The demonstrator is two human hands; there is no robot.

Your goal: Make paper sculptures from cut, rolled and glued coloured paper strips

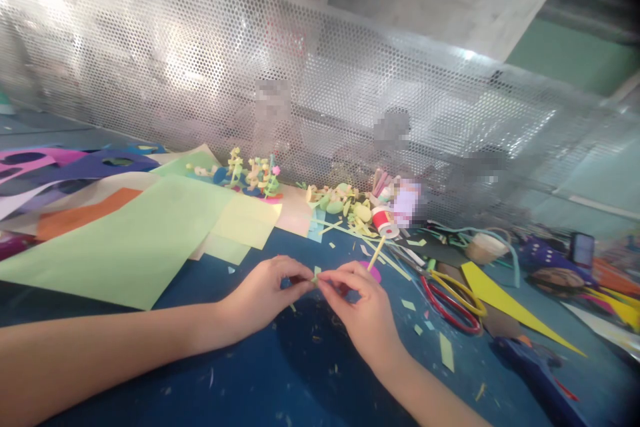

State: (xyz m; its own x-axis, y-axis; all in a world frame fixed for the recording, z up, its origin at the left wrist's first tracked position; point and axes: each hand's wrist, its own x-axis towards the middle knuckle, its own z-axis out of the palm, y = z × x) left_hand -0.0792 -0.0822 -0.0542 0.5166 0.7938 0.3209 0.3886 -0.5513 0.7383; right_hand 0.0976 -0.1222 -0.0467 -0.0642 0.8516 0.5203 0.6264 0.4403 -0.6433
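Near the middle of the blue table, a tiny pale green paper piece (pixel 317 272) is pinched between my two hands. My left hand (pixel 273 293) grips it from the left with thumb and fingertips. From the right, my right hand (pixel 361 303) holds the same piece between thumb and index finger. A thin yellow stick (pixel 377 253) rises just behind my right hand, and whether that hand holds it is unclear. Behind the same hand, a magenta disc (pixel 371 272) is partly hidden. Beyond my left hand are a large light green sheet (pixel 135 233) and pale yellow sheets (pixel 249 218).
Scissors with red and yellow handles (pixel 453 300), a yellow paper triangle (pixel 515 307) and a dark blue tool (pixel 540 373) lie right. Small paper figures (pixel 255 175), a red-and-white roll (pixel 385 221) and paper scraps (pixel 447 351) are also there. A perforated metal screen (pixel 325 100) stands behind.
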